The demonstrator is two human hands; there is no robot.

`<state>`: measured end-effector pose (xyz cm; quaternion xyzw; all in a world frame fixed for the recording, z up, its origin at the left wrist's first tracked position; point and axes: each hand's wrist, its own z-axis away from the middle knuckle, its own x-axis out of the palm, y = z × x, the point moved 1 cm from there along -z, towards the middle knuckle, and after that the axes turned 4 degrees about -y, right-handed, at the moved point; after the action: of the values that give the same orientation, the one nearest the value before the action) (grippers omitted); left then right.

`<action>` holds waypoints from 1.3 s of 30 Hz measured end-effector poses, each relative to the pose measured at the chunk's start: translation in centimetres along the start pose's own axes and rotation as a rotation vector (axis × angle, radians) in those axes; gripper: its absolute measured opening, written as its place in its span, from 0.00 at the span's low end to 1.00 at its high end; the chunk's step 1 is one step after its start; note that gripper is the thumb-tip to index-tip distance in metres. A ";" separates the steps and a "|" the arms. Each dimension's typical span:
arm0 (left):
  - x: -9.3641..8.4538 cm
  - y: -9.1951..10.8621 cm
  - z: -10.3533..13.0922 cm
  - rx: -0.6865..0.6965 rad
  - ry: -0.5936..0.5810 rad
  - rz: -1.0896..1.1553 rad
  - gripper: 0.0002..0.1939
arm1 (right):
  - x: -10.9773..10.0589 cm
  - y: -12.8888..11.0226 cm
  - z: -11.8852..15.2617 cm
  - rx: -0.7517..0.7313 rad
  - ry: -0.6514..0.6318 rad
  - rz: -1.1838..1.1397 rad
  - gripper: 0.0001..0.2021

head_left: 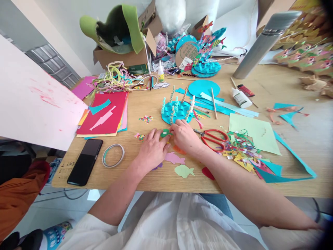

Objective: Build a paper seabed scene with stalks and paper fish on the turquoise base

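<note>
A green paper cutout (165, 133) with a small white patch lies between my hands, partly hidden. My left hand (153, 148) lies on the table beside it, fingers stretched out and thumb apart, close to its edge. My right hand (184, 136) is closed in a pinch at the cutout's right end; the fingertips are partly covered. Below the hands are a pink paper fish (174, 158), a light green paper fish (184, 171) and a red paper piece (208, 173). Just beyond stands a blue scalloped disc (177, 113) with several upright curly pipe cleaners.
Red-handled scissors (213, 139) lie right of my right hand, near paper scraps (241, 149). To the left are a tape roll (113, 155), a phone (85, 162) and coloured paper sheets (109, 119). A grey flask (262, 48) and glue bottle (241, 98) stand or lie at right.
</note>
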<state>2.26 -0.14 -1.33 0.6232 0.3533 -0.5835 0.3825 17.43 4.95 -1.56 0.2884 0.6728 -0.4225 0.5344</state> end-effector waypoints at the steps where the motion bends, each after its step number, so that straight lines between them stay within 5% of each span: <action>1: 0.0 0.0 0.0 -0.001 0.002 0.004 0.19 | 0.0 0.0 0.0 -0.003 -0.004 0.008 0.13; 39: 0.0 0.0 -0.1 0.008 -0.008 0.011 0.19 | 0.3 -0.4 0.0 0.000 -0.020 0.062 0.10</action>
<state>2.27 -0.08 -1.36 0.6243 0.3457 -0.5854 0.3846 17.00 4.71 -1.78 0.3049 0.6580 -0.4089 0.5540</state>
